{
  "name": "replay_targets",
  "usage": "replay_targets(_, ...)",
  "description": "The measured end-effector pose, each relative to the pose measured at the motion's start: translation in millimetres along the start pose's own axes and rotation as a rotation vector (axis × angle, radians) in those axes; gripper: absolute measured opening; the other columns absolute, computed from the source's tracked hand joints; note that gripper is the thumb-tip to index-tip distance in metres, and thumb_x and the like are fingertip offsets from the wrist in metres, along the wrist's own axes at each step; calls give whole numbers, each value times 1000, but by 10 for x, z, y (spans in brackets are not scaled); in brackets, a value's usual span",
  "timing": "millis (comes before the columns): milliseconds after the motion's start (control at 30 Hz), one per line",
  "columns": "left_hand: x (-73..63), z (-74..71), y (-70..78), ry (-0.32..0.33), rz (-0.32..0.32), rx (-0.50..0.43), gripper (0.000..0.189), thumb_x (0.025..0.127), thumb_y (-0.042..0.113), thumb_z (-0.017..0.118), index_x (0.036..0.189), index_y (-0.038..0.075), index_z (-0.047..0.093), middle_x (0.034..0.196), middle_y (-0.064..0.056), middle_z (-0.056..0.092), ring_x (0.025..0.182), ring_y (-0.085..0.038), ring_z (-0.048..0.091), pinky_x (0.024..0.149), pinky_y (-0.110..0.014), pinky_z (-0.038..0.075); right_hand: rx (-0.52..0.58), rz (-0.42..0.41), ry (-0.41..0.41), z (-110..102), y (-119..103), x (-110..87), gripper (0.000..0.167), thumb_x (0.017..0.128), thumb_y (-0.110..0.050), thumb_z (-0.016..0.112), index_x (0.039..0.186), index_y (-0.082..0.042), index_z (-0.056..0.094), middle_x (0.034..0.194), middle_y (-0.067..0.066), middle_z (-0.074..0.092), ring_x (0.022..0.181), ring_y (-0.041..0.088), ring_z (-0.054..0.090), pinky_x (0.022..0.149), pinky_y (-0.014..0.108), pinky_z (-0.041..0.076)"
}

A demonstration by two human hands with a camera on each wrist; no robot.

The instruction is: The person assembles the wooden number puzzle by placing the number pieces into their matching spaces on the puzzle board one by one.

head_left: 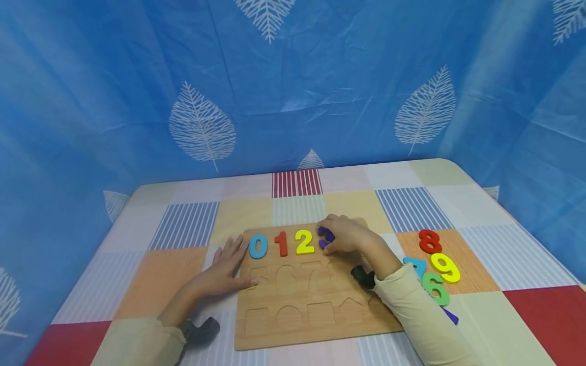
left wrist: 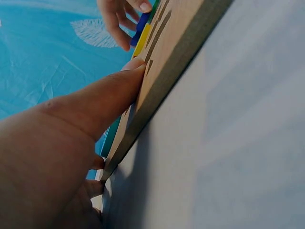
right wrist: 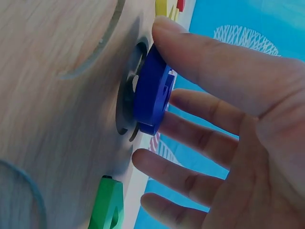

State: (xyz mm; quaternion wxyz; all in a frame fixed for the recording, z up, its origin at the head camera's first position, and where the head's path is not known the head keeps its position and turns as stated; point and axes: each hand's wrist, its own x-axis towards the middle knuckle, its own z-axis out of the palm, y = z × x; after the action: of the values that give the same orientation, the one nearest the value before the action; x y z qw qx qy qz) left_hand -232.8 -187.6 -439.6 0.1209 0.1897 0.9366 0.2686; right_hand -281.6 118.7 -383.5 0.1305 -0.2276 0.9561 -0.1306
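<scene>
My right hand (head_left: 349, 234) pinches a dark purple number 3 (head_left: 326, 237) between thumb and fingers. In the right wrist view the 3 (right wrist: 151, 93) is tilted over its recess, part of it apart from the wood. My left hand (head_left: 225, 272) lies with extended fingers along the left edge of the wooden number board (head_left: 293, 333), its thumb resting on top. In the board's top row sit a blue 0 (head_left: 258, 247), a red 1 (head_left: 281, 244) and a yellow 2 (head_left: 304, 242). A green piece (right wrist: 107, 205) stands on the board past the 3, hidden by my right hand in the head view.
Loose numbers lie right of the board: a red 8 (head_left: 430, 241), a yellow 9 (head_left: 445, 268), a blue 7 (head_left: 415, 266), a green 6 (head_left: 435, 288) and a purple piece (head_left: 450, 315) partly under my sleeve. A blue leaf-print curtain (head_left: 293, 112) hangs behind the patchwork tablecloth (head_left: 160, 279).
</scene>
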Motion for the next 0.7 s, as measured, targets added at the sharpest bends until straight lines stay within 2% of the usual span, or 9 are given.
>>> replay_targets(300,12,15,-30,14,33,-7,98,77,51,65,146,5,12,153,-18,1,138,-40,-12,108,-58,-9,-4,55,-9,22,-8,2,56,75,-23,74,126,-10,53,125,11,51,107,26,48,92,44,45)
replay_targets(700,5,-16,-15,0,53,-2,103,74,48,69,146,2,12,153,-20,1,138,-42,-12,108,-59,-9,-62,48,19,20,-15,-10,57,74,-24,75,125,-9,54,126,12,51,105,27,47,89,43,45)
